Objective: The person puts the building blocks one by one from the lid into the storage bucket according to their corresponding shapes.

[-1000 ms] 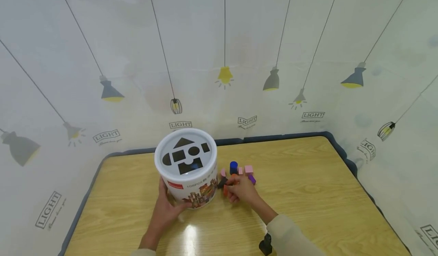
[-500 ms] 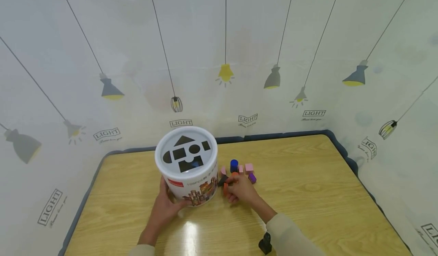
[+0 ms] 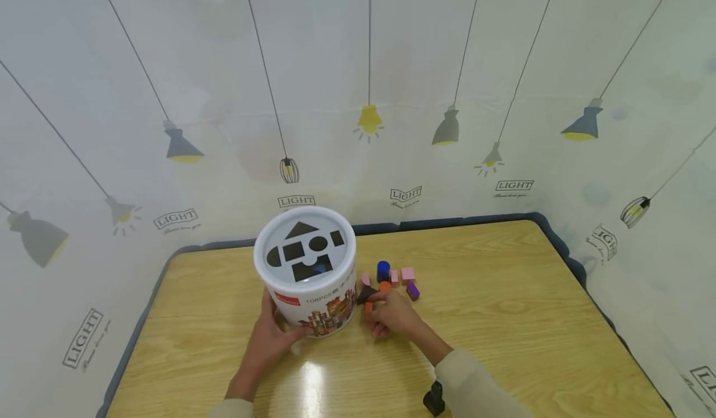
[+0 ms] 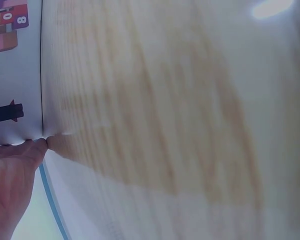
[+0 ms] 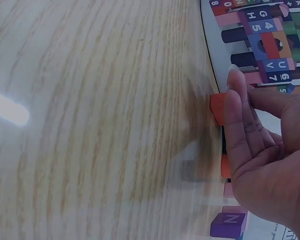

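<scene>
White tub (image 3: 304,300) is held by left-hand fingers (image 3: 268,309).

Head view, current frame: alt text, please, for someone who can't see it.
A person's left hand grips a white tub with dark shapes on its lid, on a wooden table; the right hand is among small coloured blocks beside the tub. Behind is a patterned wall.

On my feed the left hand (image 3: 271,337) had a grip on a white tub (image 3: 313,303), right hand (image 3: 397,312) down by a black block (image 3: 366,294) just right of it. Saw a blue cylinder (image 3: 383,272) farther off, purple block (image 3: 413,291) off right.
</scene>
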`<state>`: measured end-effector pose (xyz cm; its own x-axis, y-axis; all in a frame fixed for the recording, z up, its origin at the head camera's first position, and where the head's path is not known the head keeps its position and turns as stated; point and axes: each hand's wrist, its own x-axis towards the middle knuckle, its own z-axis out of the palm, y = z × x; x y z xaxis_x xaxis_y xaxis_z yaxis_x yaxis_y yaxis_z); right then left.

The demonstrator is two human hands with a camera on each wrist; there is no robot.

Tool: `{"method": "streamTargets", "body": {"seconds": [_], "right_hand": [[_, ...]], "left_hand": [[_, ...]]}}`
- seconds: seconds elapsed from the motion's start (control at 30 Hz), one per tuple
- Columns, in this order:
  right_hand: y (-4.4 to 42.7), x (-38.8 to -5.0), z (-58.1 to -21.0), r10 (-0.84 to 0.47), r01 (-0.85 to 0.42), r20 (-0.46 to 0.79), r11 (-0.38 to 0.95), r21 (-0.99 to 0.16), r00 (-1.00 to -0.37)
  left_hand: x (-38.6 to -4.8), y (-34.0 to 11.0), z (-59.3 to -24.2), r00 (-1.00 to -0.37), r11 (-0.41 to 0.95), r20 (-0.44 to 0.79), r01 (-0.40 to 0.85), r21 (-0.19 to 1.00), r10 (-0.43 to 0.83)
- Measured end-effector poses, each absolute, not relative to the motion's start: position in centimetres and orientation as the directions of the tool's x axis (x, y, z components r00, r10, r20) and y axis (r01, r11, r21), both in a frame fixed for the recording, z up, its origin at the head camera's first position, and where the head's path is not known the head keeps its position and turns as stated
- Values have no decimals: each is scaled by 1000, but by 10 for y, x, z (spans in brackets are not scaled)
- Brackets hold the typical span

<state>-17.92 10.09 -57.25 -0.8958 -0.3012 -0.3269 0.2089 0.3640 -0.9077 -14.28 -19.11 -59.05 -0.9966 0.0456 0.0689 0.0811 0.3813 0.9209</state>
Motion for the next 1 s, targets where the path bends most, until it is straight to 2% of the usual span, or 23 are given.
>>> {"method": "streamTargets", "body": {"seconds": [0.27,0.6,1.0], "right_hand": [[100,-180,-576,-298,198,-329,395,-897,-896],[103,-183,-560,-327,149,-315,444,-883,-891],[111,-187,-509,-401,18,-217,444,-896,-890]], "left_hand": [[-142,-191,-591,-997,396,68,78,915,37],[-140,-192,-594,-997,384,70,81,920,41],[-143,-193,-593,-996,388,75,89,917,50]]}}
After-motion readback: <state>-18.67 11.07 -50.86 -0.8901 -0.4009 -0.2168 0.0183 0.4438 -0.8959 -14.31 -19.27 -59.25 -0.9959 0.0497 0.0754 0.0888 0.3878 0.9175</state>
